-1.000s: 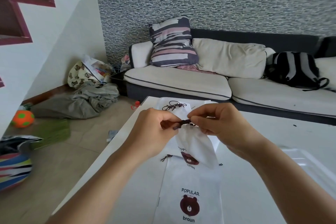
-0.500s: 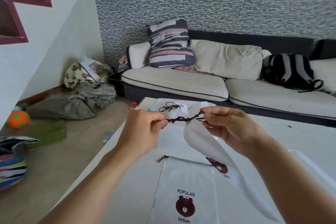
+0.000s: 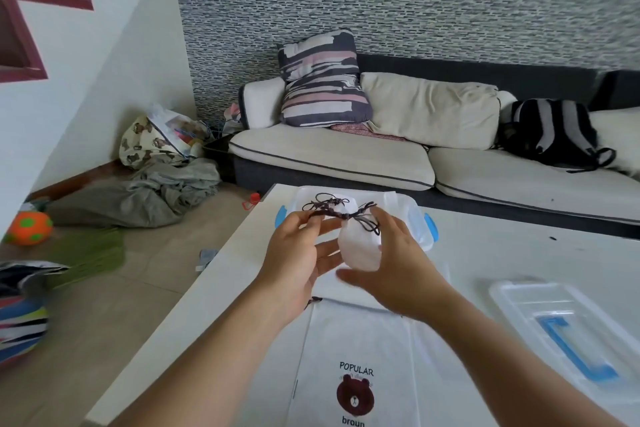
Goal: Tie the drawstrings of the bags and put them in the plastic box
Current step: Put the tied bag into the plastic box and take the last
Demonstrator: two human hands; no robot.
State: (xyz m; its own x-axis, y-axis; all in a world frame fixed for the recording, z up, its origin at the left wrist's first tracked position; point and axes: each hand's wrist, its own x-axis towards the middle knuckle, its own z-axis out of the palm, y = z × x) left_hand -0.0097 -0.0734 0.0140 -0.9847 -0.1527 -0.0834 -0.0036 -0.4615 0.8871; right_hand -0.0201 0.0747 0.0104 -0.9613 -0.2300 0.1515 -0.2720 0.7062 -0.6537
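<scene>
Near the table's far edge, your left hand (image 3: 301, 253) is pinching the drawstring (image 3: 341, 215); right hand (image 3: 391, 263), fingers apart, is cupping the tied white bag (image 3: 358, 246); a loose knot might slip before reaching the plastic box (image 3: 420, 218).

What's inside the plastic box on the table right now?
Dark drawstrings show over the plastic box, seemingly from a bag inside; the held bag and hands cover the rest.

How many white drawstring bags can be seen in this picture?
3, maybe more. One bag is held between the left hand and right hand; one lies in the plastic box behind; one printed bag lies flat on the table, perhaps covering others.
</scene>
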